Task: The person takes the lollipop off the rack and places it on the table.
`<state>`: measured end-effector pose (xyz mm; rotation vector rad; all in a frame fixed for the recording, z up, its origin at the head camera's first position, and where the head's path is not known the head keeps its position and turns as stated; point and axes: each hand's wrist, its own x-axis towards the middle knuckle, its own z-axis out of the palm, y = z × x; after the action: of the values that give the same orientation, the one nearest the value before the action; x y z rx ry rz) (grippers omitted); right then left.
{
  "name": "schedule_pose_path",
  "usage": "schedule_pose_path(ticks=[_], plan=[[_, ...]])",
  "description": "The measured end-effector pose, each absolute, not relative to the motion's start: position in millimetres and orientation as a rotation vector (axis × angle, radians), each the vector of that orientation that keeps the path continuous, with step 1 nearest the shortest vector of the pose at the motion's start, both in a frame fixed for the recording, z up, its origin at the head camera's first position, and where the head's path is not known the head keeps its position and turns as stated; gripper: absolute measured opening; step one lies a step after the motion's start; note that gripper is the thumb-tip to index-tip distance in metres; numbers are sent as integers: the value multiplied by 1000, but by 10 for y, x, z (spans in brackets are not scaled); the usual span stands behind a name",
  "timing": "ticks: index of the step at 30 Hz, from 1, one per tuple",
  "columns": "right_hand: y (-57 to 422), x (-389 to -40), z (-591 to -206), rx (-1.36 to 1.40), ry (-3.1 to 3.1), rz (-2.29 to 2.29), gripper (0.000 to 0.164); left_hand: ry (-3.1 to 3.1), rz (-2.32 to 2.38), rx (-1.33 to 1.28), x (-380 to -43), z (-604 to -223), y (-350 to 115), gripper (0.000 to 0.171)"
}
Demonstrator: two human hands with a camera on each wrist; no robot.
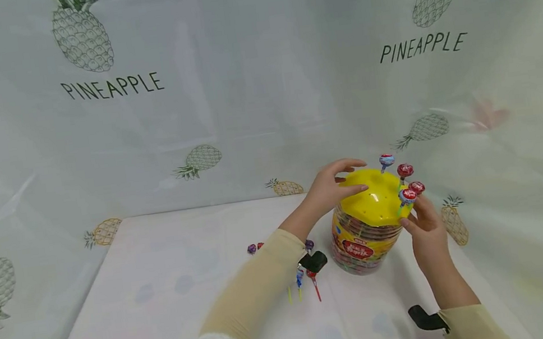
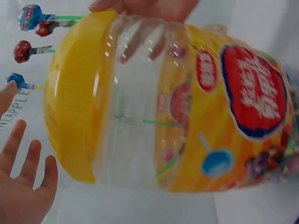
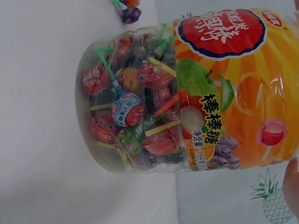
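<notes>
A clear plastic candy jar (image 1: pixel 358 248) with a yellow-orange label stands upright on the table. Its domed yellow lid (image 1: pixel 374 197) is dotted with small holes. Several wrapped lollipops (image 1: pixel 405 170) stick up by their sticks along the lid's right and back edge. My right hand (image 1: pixel 427 229) grips the jar at the lid's right rim, thumb in front; its fingers show through the clear neck in the left wrist view. Over the lid's left side, my left hand (image 1: pixel 327 190) has spread fingers; in the left wrist view a fingertip is beside a blue lollipop (image 2: pixel 17 80).
Loose lollipops (image 1: pixel 312 275) lie on the white table (image 1: pixel 169 250) left of the jar, partly hidden behind the left forearm. Many more lollipops (image 3: pixel 131 109) fill the jar's lower part. A pineapple-printed sheet (image 1: pixel 262 97) hangs behind and beside the table.
</notes>
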<state>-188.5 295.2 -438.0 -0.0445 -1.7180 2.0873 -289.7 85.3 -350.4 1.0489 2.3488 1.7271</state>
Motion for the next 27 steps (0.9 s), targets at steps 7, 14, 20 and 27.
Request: schedule_pose_path(ticks=[7,14,20,27], plan=[[2963,-1846,-4375,15,-1678,2104,53,2248,1676,1108,-2867,-3375,1058,49],[2979,-1855,-4366,85,-1732,2071,52,2211,1611,1162,-2846,-3308,1115,52],[3071,-1855,-4357,173,-1819,2029,51,2188,1611,1113,-2824,-3302,1144,53],[3261,-1886,-4289,276,-2003,1971,51,2201,1632,1093,-2809,-3300,1137,52]])
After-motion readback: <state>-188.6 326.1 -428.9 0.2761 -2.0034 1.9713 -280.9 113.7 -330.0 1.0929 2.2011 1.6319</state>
